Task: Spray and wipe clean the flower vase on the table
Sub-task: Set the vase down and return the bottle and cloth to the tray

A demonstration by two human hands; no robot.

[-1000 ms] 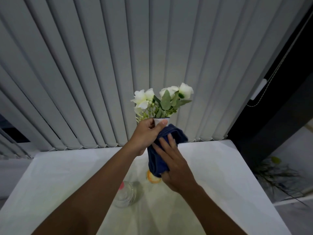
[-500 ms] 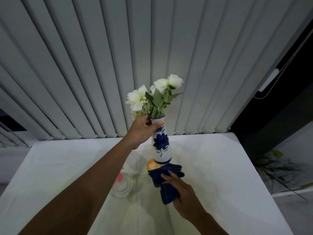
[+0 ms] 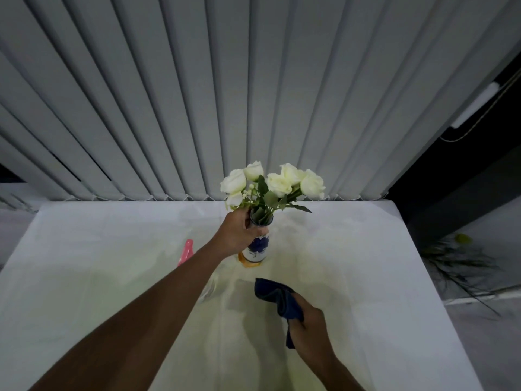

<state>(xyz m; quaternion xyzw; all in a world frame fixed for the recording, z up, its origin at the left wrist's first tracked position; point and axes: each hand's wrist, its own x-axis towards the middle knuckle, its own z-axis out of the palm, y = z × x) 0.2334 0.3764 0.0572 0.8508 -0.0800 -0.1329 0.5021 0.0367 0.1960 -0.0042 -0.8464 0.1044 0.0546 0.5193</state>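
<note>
A white vase with a blue flower pattern [image 3: 257, 249] stands upright on the white table [image 3: 352, 263], on an orange base. White roses [image 3: 277, 183] fill it. My left hand [image 3: 239, 235] grips the vase around its neck. My right hand [image 3: 311, 324] is nearer to me, apart from the vase, closed on a dark blue cloth [image 3: 279, 299] held just above the table. A spray bottle with a pink top [image 3: 186, 251] sits left of the vase, its clear body mostly hidden behind my left forearm.
Grey vertical blinds [image 3: 225, 94] hang right behind the table's far edge. The table's right edge drops to a floor with a dark plant [image 3: 456, 261].
The vase has come down from the raised position and now stands on the table. My right hand has pulled the cloth off the vase and back toward me.
</note>
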